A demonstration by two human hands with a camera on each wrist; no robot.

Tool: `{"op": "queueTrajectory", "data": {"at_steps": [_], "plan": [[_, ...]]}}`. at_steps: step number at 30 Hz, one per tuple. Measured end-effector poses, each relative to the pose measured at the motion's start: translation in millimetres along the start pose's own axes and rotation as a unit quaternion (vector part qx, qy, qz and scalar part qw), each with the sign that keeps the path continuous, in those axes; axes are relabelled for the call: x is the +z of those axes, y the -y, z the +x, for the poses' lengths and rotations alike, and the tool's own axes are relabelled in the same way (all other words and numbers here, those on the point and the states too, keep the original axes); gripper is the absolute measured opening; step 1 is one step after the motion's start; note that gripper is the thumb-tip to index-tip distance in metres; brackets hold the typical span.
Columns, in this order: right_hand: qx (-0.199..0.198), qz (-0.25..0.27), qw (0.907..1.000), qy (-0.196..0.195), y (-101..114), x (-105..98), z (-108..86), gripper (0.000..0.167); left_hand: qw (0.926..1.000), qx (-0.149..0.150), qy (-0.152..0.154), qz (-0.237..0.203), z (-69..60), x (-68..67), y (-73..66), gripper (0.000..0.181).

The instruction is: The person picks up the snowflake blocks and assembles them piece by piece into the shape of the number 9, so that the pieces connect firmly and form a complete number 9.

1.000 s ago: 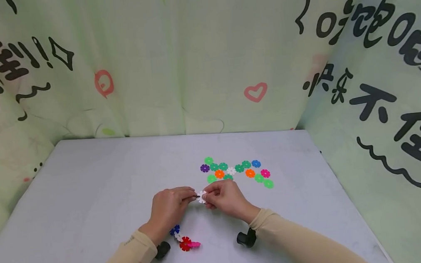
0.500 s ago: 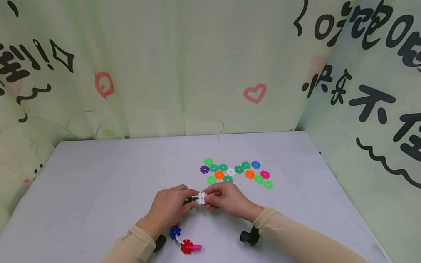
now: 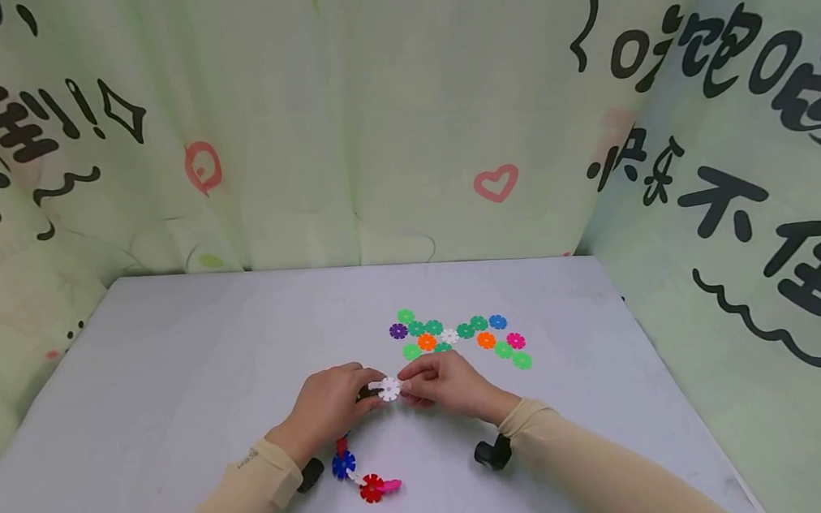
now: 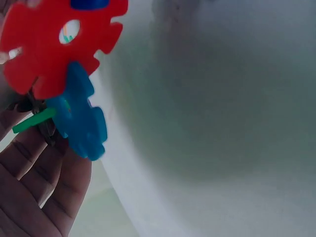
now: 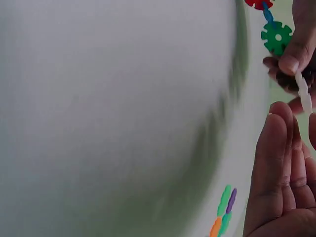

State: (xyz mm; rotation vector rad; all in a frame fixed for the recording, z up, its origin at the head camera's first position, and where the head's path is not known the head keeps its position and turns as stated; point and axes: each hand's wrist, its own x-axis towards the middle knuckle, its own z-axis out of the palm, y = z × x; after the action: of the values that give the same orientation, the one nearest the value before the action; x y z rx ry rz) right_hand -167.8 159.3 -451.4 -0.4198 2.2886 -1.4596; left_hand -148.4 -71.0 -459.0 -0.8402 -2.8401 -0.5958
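Observation:
My left hand (image 3: 338, 395) grips one end of a chain of interlocking snowflake discs, its fingers around a dark disc. From it hang a green disc (image 5: 276, 38), a blue disc (image 4: 79, 118), a red disc (image 4: 44, 44), then a dark blue disc (image 3: 344, 464), a white piece, another red disc (image 3: 372, 489) and a pink disc (image 3: 391, 485). A white snowflake disc (image 3: 389, 388) sits between both hands, joined or close to a pale edge-on piece at the left fingers. My right hand (image 3: 454, 385) pinches this disc's right edge between thumb and fingers.
Loose snowflake discs lie flat beyond the right hand, including a purple disc (image 3: 398, 332), an orange disc (image 3: 486, 340), a blue disc (image 3: 498, 322) and several green ones. The white table (image 3: 193, 365) meets printed curtains (image 3: 283, 137) at the back and sides.
The right fingers have slid outward to the white disc's edge, so more of it shows. A pale piece now appears left of it. The hanging chain has shifted slightly down and right.

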Motion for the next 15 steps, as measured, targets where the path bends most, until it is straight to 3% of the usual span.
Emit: {"op": "queueTrajectory", "data": {"at_steps": [7, 15], "plan": [[0.029, -0.135, 0.9864, -0.09, -19, -36, 4.7, 0.023, 0.9999, -0.014, 0.001, -0.006, -2.6, 0.7, 3.2, 0.032], [0.05, -0.184, 0.9737, -0.124, -36, -59, 11.7, 0.028, 0.9995, -0.016, 0.01, -0.025, -3.8, 0.9, 3.5, 0.032]]}}
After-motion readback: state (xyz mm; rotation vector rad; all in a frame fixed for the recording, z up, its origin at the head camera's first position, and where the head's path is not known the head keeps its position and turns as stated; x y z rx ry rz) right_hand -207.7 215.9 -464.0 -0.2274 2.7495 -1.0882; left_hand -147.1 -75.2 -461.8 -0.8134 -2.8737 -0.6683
